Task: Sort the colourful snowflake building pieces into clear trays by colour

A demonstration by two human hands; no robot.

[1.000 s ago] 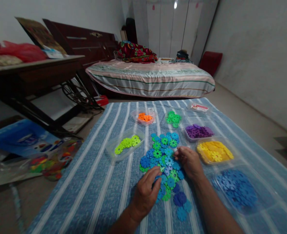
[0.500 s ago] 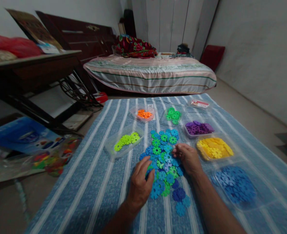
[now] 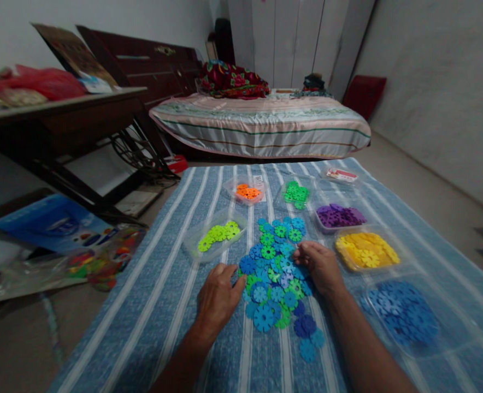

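Note:
A loose pile of blue, teal and green snowflake-shaped plastic discs lies on a blue striped cloth. My left hand rests palm down at the pile's left edge, fingers together, fingertips touching a green disc. My right hand sits at the pile's right edge, fingers curled onto the discs; what they grip is hidden. Clear trays ring the pile: lime discs, orange discs, green discs, purple discs, yellow discs, dark blue discs.
A small clear tray with a red label sits at the cloth's far right. A bed stands behind, a dark wooden table at the left. A blue toy box and a bag of mixed discs lie on the floor.
My left hand slid left, off the middle of the pile to its left edge. My right hand stayed at the right edge. The view shifted slightly.

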